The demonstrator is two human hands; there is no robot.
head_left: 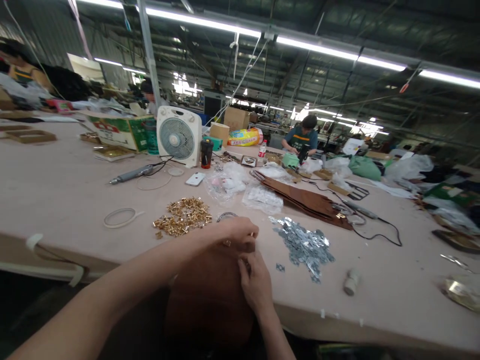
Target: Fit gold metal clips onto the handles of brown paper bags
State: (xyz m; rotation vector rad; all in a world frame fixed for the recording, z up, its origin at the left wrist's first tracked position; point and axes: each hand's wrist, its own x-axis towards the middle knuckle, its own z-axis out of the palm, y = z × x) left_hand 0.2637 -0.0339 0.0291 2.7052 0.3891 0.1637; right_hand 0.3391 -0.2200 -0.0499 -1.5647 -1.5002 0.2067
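No text readable for certain. Print too small or blurred on green box, upper left; yellow bag and bottle, upper middle; apron, upper right.

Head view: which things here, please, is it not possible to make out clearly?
All in the head view:
- Anything pinched between left hand and right hand: hidden by fingers.
- Brown sheet, lower end: lost in shadow.
- Shiny object: blurred, cut off by right edge.
- Gold-coloured pieces: individual shapes too small.
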